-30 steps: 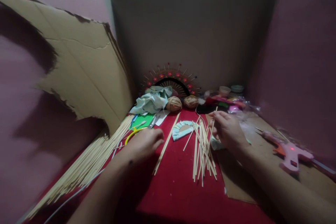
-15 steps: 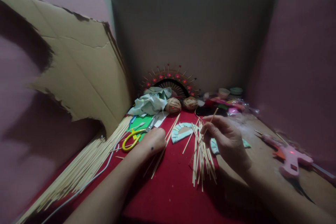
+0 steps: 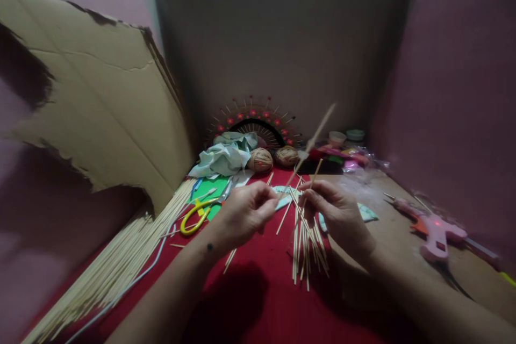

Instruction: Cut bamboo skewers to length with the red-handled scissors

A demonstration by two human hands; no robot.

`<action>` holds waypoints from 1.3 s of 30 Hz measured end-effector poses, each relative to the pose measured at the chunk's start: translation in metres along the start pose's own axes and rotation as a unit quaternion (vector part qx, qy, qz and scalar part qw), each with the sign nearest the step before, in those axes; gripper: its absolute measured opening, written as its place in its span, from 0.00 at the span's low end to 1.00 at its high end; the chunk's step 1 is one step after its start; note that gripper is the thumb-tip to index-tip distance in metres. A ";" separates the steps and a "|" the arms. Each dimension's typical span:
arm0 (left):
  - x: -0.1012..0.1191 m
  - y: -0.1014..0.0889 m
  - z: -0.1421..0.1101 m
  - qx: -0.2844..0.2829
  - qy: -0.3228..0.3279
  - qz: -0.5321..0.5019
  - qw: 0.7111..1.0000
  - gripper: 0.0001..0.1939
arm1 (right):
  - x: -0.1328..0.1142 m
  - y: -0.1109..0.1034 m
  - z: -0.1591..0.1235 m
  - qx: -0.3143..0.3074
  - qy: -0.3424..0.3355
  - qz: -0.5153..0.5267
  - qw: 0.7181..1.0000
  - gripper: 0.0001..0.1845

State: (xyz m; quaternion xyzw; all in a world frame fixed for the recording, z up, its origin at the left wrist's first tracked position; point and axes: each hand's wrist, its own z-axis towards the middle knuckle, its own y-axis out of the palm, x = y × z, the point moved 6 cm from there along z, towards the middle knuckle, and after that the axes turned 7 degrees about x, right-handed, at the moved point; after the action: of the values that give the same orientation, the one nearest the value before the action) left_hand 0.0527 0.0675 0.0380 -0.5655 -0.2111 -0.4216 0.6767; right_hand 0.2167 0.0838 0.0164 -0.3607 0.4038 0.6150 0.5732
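My left hand is closed in a pinch on a thin wooden stick, which slants up to the right and is smeared by motion. Between the thumb and fingers of my right hand is a second stick, tilted the same way. Below the hands, a loose pile of cut sticks lies on the red cloth. A pale green fabric-wrapped arch is partly hidden behind my left hand. Another fabric-covered piece shows behind my right hand.
To the left lie a long bundle of sticks, a white cable and yellow-handled scissors. Torn cardboard leans at the left wall. Twine balls and crumpled fabric sit behind. A pink glue gun lies right.
My left hand has risen from the cloth and moved right, lifting a stick toward my right hand. My right hand still pinches its stick. The whole view has shifted slightly.
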 end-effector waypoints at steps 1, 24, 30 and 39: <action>0.008 0.008 0.000 -0.005 0.035 -0.053 0.998 0.08 | 0.000 -0.001 0.000 0.002 -0.001 -0.001 1.000 0.06; 0.006 0.035 -0.003 -0.074 0.180 -0.016 0.981 0.04 | -0.007 0.007 -0.010 -0.046 -0.084 0.020 0.995 0.07; -0.002 0.043 -0.003 -0.109 0.163 -0.016 0.980 0.11 | -0.001 0.010 -0.010 -0.043 -0.047 0.060 0.996 0.07; -0.008 0.046 -0.006 -0.156 0.122 -0.097 0.975 0.10 | -0.005 0.016 -0.013 -0.057 -0.065 0.080 0.993 0.11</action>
State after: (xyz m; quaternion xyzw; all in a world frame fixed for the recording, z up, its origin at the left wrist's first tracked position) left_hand 0.0841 0.0643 0.0036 -0.5852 -0.1120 -0.5789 0.5567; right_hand 0.2014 0.0696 0.0170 -0.3182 0.3575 0.7034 0.5256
